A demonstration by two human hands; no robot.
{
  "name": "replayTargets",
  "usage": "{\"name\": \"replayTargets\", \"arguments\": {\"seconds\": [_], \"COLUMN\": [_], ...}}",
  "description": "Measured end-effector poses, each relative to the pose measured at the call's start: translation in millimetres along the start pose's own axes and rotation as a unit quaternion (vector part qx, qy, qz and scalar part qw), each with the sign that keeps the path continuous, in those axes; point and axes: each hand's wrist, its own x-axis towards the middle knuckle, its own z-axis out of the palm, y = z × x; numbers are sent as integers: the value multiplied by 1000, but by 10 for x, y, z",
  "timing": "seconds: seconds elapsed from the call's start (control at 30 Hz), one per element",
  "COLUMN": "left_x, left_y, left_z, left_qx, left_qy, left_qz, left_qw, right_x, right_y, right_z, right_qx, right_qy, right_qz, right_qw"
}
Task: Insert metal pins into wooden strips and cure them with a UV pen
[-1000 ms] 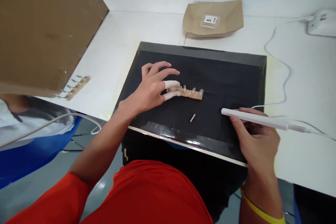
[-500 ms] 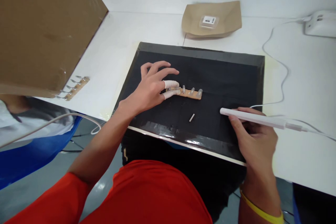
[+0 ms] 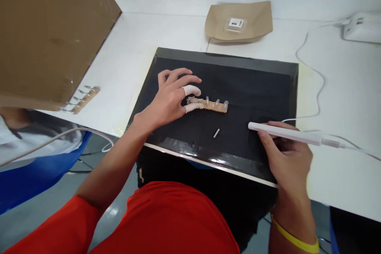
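Note:
My left hand (image 3: 171, 101) hovers at the left end of a narrow tan strip (image 3: 212, 106), its fingers spread. White finger covers sheath the thumb and index finger, which stand apart on either side of the strip's end; whether the thumb touches it I cannot tell. Several translucent, nail-tip-like pieces stand up along the strip. In my right hand (image 3: 290, 154) is a white pen-shaped device (image 3: 285, 133) with a cable at its rear, its tip pointing left above the mat. A small pale stick (image 3: 216, 133) lies on the black mat (image 3: 247, 87) below the strip.
Behind the mat sits a brown paper tray (image 3: 256, 27) with a clear labelled box (image 3: 235, 24). A large brown panel (image 3: 53, 35) stands at left, near another strip (image 3: 86, 99) with metallic-looking tips. A white power block (image 3: 361, 27) and cable lie right. Another person's sleeve (image 3: 38, 139) shows at left.
The index finger of my left hand has lifted from the strip's left end and parted from the thumb, uncovering that end. My right hand keeps hold of the white device.

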Motion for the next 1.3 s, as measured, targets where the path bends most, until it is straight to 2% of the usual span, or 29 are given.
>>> {"name": "replayTargets", "arguments": {"seconds": [0.4,0.67,1.0,1.3], "left_x": [-33,-43,-52,-44], "left_y": [-33,-17,-26,-23], "left_z": [27,20,5,-4], "left_qx": [10,14,8,11], "left_qy": [2,-22,3,-6], "left_qz": [16,19,23,16], "left_qw": [1000,999,1000,1000], "right_x": [-3,-4,-2,0], "right_y": [-11,11,-8,18], "right_z": [4,8,11,-1], "right_qx": [1,8,2,5], "right_qy": [-1,0,0,2], "right_qz": [-1,2,-4,-2], "right_qw": [1000,1000,1000,1000]}}
